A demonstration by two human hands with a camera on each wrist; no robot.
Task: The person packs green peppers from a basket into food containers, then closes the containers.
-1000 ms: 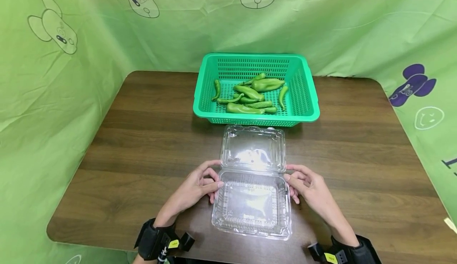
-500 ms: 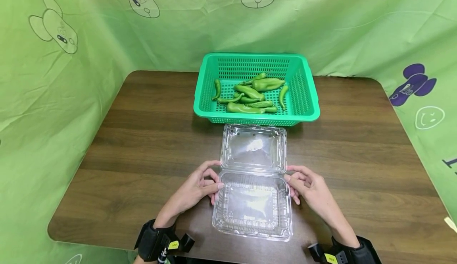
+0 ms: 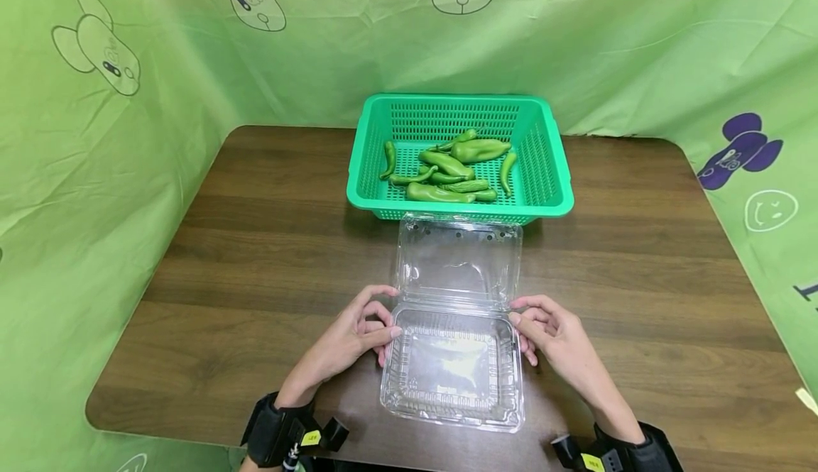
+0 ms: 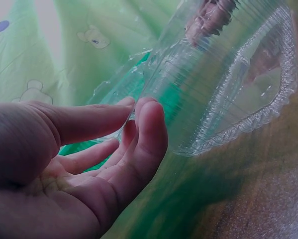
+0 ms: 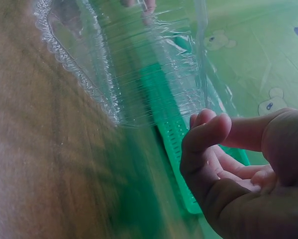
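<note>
- Between the two hands: clear clamshell box (image 3: 452, 369), opened, standing on the wooden table (image 3: 255, 259); its lid (image 3: 457, 262) is folded back beyond the fingertips.
- Left hand (image 3: 348, 337): fingers loosely bent, fingertips (image 3: 394, 331) touching the box's left rim near the hinge corner; thumb reaches toward the lid's lower left corner. Left wrist view shows the fingers (image 4: 139, 124) against the clear plastic edge, not wrapped round it.
- Right hand (image 3: 554, 336): fingers loosely bent, fingertips (image 3: 514, 318) touching the box's right rim near the hinge corner. Right wrist view shows the fingers (image 5: 206, 132) just beside the ribbed clear wall; whether they pinch it cannot be told.
- Beyond the fingertips, past the lid: green basket (image 3: 556, 174), its near wall just behind the lid's far edge.
- Inside the basket: green peppers (image 3: 447, 170), lying in a loose pile, well apart from both hands.
- Around the table: green printed cloth (image 3: 128, 103) on three sides.
</note>
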